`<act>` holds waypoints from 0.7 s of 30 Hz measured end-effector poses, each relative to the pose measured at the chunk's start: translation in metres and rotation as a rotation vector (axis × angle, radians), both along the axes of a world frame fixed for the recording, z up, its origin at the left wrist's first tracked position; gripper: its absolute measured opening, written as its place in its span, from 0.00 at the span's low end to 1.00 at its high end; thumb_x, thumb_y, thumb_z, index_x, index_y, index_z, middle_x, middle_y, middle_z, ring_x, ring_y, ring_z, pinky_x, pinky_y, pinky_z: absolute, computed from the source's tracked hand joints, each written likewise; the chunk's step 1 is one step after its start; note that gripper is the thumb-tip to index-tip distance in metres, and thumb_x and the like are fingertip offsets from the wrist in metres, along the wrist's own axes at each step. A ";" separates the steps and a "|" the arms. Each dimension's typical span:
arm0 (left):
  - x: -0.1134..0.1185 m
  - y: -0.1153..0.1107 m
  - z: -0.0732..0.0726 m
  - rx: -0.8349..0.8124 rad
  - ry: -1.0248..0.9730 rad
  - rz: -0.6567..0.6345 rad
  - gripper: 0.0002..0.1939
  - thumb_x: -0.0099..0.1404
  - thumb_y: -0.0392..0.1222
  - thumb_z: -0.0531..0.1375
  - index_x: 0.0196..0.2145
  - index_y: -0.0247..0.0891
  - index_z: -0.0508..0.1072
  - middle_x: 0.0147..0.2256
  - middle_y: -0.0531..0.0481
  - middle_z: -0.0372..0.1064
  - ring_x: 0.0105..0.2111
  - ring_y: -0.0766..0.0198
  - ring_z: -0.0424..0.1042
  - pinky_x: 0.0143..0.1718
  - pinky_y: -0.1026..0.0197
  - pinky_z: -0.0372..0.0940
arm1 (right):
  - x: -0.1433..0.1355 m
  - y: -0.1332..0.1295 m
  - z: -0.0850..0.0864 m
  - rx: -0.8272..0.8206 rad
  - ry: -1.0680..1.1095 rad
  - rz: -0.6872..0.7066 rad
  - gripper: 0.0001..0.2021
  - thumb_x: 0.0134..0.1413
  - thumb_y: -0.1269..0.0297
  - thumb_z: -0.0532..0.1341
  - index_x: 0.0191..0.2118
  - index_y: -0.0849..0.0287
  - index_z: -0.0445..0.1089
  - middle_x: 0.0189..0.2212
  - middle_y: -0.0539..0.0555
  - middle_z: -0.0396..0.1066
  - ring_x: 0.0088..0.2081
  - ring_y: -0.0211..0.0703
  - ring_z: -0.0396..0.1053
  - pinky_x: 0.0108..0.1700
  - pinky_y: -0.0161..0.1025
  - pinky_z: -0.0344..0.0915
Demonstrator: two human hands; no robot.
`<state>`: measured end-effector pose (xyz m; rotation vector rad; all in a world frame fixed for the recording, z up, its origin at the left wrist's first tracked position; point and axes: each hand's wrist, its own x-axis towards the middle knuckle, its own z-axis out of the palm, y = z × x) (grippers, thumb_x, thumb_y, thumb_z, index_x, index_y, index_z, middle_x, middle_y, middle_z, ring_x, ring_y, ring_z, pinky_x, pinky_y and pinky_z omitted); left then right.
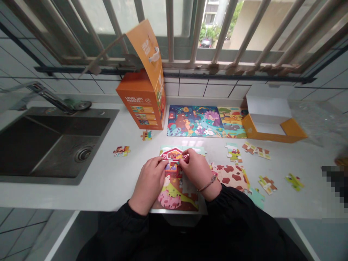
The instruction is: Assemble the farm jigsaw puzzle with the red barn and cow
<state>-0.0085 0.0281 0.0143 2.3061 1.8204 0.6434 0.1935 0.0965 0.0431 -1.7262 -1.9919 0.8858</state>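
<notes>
A partly joined farm puzzle [170,195] lies at the counter's front edge, with a red barn at its top and a pink pig lower down. My left hand [150,184] rests along its left side, fingers closed together, fingertips touching the barn pieces. On the right, my right hand [198,172] pinches at a barn piece [176,153], thumb and forefinger pressed near the roof. Both sets of fingertips partly cover the pieces beneath them. Beside my right wrist lies a joined cow-patterned section [231,176], partly hidden by the hand and sleeve.
Loose pieces lie right [233,152] and left [121,151]. An orange puzzle box [141,99] stands behind, beside a finished animal puzzle [194,121]. An open yellow box [274,134] sits back right, near clear plastic. A sink [62,145] is at the left.
</notes>
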 end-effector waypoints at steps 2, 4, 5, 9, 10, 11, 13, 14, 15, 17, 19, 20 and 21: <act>-0.001 0.000 -0.001 -0.002 0.006 0.005 0.16 0.73 0.30 0.59 0.55 0.39 0.77 0.55 0.40 0.74 0.55 0.48 0.72 0.59 0.43 0.71 | 0.000 0.001 0.000 -0.008 0.004 0.011 0.07 0.66 0.64 0.65 0.48 0.57 0.74 0.34 0.55 0.81 0.37 0.48 0.78 0.38 0.40 0.63; -0.001 0.000 0.000 0.001 0.008 0.007 0.16 0.73 0.30 0.59 0.56 0.39 0.77 0.55 0.40 0.74 0.55 0.47 0.72 0.60 0.42 0.71 | 0.001 0.001 -0.001 -0.012 0.020 0.017 0.07 0.66 0.64 0.65 0.48 0.56 0.74 0.33 0.54 0.81 0.36 0.47 0.78 0.38 0.40 0.63; -0.001 0.000 0.001 0.003 0.005 0.007 0.17 0.73 0.30 0.59 0.55 0.40 0.77 0.55 0.40 0.74 0.55 0.47 0.72 0.60 0.42 0.71 | 0.001 0.001 -0.002 -0.012 0.028 0.015 0.07 0.66 0.64 0.65 0.48 0.56 0.74 0.33 0.53 0.81 0.36 0.47 0.78 0.38 0.40 0.64; 0.001 0.000 0.003 0.008 -0.001 0.006 0.17 0.73 0.29 0.59 0.55 0.41 0.77 0.54 0.40 0.74 0.54 0.47 0.72 0.59 0.42 0.71 | 0.006 0.003 -0.001 0.014 0.099 0.025 0.08 0.65 0.64 0.65 0.48 0.55 0.75 0.32 0.51 0.79 0.36 0.45 0.78 0.39 0.39 0.67; 0.001 0.000 0.004 0.008 -0.001 0.005 0.16 0.73 0.29 0.59 0.55 0.40 0.77 0.54 0.40 0.74 0.54 0.47 0.72 0.59 0.42 0.71 | 0.007 0.004 0.000 0.018 0.147 0.030 0.08 0.66 0.64 0.64 0.49 0.55 0.75 0.32 0.50 0.79 0.36 0.44 0.78 0.39 0.39 0.68; 0.002 0.000 0.004 0.009 -0.002 0.003 0.16 0.73 0.29 0.59 0.54 0.40 0.77 0.54 0.40 0.74 0.54 0.47 0.72 0.58 0.42 0.71 | 0.009 0.006 0.002 0.009 0.215 0.034 0.08 0.66 0.64 0.64 0.49 0.54 0.74 0.33 0.50 0.79 0.36 0.44 0.79 0.38 0.38 0.69; 0.002 0.000 0.006 0.022 -0.020 -0.005 0.15 0.74 0.30 0.58 0.54 0.39 0.77 0.53 0.40 0.74 0.54 0.47 0.73 0.59 0.42 0.71 | 0.014 0.011 0.006 -0.057 0.383 0.041 0.08 0.66 0.64 0.63 0.49 0.54 0.73 0.35 0.50 0.80 0.36 0.42 0.81 0.37 0.37 0.72; 0.002 -0.001 0.007 0.034 -0.040 -0.009 0.14 0.74 0.31 0.58 0.53 0.39 0.77 0.53 0.39 0.75 0.54 0.47 0.73 0.59 0.42 0.70 | 0.017 0.013 0.009 -0.102 0.460 0.047 0.08 0.66 0.64 0.62 0.48 0.55 0.72 0.37 0.51 0.80 0.35 0.42 0.81 0.36 0.37 0.74; 0.003 -0.002 0.009 0.050 -0.069 -0.012 0.13 0.75 0.32 0.58 0.53 0.39 0.77 0.53 0.39 0.75 0.55 0.47 0.73 0.59 0.42 0.70 | 0.019 0.015 0.011 -0.143 0.516 0.061 0.08 0.65 0.65 0.62 0.48 0.55 0.72 0.37 0.52 0.81 0.35 0.42 0.82 0.35 0.36 0.74; 0.003 -0.004 0.015 0.073 -0.152 -0.005 0.12 0.76 0.35 0.58 0.52 0.40 0.78 0.53 0.41 0.77 0.55 0.48 0.73 0.61 0.43 0.69 | 0.024 0.018 0.015 -0.182 0.553 0.107 0.08 0.65 0.66 0.61 0.48 0.56 0.74 0.37 0.53 0.81 0.33 0.42 0.82 0.33 0.36 0.75; 0.005 -0.006 0.023 0.046 -0.272 0.036 0.10 0.77 0.39 0.59 0.51 0.42 0.79 0.52 0.43 0.79 0.55 0.49 0.75 0.62 0.43 0.68 | 0.028 0.018 0.019 -0.173 0.542 0.177 0.10 0.65 0.67 0.62 0.49 0.57 0.76 0.37 0.53 0.82 0.33 0.43 0.82 0.34 0.37 0.76; 0.007 -0.007 0.027 -0.006 -0.345 0.067 0.10 0.77 0.42 0.60 0.51 0.43 0.80 0.52 0.44 0.80 0.54 0.49 0.76 0.61 0.44 0.69 | 0.030 0.017 0.021 -0.168 0.543 0.220 0.11 0.65 0.66 0.62 0.50 0.57 0.76 0.38 0.53 0.82 0.34 0.42 0.82 0.35 0.38 0.76; 0.009 -0.008 0.030 -0.089 -0.432 0.095 0.10 0.76 0.45 0.62 0.51 0.44 0.80 0.51 0.45 0.81 0.52 0.50 0.78 0.58 0.46 0.71 | 0.030 0.015 0.024 -0.172 0.552 0.267 0.12 0.65 0.66 0.63 0.52 0.56 0.76 0.39 0.53 0.82 0.34 0.42 0.82 0.37 0.38 0.77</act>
